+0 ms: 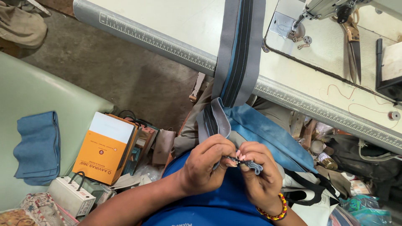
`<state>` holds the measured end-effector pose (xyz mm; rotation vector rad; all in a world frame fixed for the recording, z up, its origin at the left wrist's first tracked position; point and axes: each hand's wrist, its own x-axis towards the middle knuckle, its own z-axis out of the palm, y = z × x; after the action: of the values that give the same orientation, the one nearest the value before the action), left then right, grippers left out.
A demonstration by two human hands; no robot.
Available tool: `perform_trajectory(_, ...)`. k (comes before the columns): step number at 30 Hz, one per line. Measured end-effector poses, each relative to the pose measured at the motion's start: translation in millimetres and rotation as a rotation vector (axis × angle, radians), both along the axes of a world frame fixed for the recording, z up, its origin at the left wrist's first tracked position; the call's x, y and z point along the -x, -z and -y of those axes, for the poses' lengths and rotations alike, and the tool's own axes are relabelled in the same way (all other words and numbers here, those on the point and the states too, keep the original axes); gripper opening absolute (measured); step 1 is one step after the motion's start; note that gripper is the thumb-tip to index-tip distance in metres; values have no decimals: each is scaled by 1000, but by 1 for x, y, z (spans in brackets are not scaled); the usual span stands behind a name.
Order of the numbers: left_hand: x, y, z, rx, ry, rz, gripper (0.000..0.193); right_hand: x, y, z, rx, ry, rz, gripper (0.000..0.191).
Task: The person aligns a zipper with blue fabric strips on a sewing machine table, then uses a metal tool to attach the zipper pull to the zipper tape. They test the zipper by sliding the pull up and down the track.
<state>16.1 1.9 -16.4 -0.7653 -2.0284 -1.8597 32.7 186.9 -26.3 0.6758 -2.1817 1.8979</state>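
Note:
A long grey fabric strip [239, 46] with a black zipper and blue edge hangs off the sewing table [176, 25] into my lap. My left hand [207, 165] and my right hand [259, 171] meet close together above my blue shirt. Both pinch the lower end of the strip [251, 164], fingertips touching at a small dark zipper part between them. A beaded bracelet [276, 211] circles my right wrist. A blue fabric panel [272, 134] attached to the strip drapes to the right of my hands.
A sewing machine head [331, 10] and scissors [354, 46] sit on the table at top right, with a thread spool [393, 115]. An orange-and-white box [104, 146], a white box [71, 194] and folded blue cloth [37, 148] lie at left. Bags clutter the floor right.

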Motion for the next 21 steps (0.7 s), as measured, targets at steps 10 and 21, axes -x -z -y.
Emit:
perform_trajectory(10, 2, -4, 3, 53, -5, -139, 28, -2, 1, -2, -4, 8, 66, 10)
perform_trajectory(21, 3, -3, 3, 97, -30, -193, 30, -3, 7, 0, 120, -46, 114, 16)
